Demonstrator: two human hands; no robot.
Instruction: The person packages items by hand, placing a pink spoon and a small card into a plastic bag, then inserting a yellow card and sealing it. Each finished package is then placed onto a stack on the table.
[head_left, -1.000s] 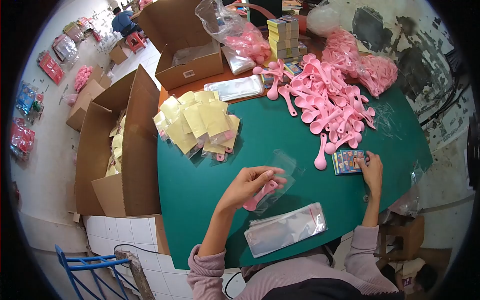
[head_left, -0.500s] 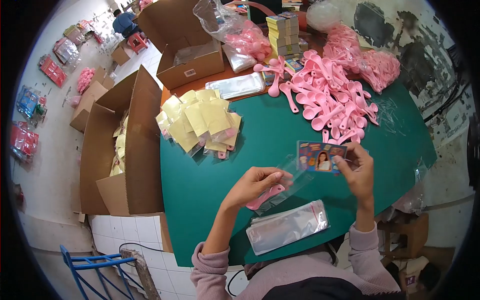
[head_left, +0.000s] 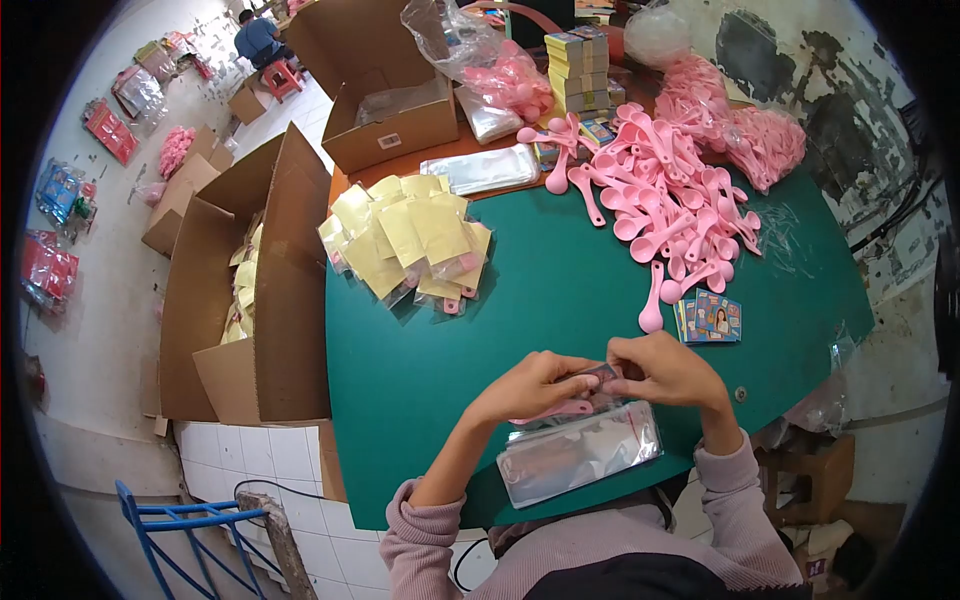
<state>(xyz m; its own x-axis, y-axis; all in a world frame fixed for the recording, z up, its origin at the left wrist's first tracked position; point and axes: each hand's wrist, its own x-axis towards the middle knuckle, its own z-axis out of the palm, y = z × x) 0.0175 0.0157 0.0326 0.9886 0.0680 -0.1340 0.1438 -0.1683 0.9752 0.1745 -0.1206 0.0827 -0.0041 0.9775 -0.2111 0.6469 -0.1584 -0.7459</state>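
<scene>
My left hand (head_left: 530, 385) holds a clear plastic bag with a pink spoon (head_left: 560, 409) in it, low over the green table (head_left: 520, 290). My right hand (head_left: 665, 370) meets it from the right and pinches a printed card (head_left: 600, 374) at the bag's mouth; the card is mostly hidden by my fingers. Just below my hands lies a stack of empty clear bags (head_left: 580, 450). A small pile of printed cards (head_left: 710, 318) sits to the right of my hands.
A heap of loose pink spoons (head_left: 670, 200) covers the far right of the table. Filled yellow-backed packets (head_left: 410, 240) are piled at the left. An open cardboard box (head_left: 250, 290) stands left of the table, another box (head_left: 395, 100) behind. A person sits far back left.
My right hand picked a card from the pile, carried it left and brought it to the mouth of the bag. My left hand kept holding the bag with the spoon.
</scene>
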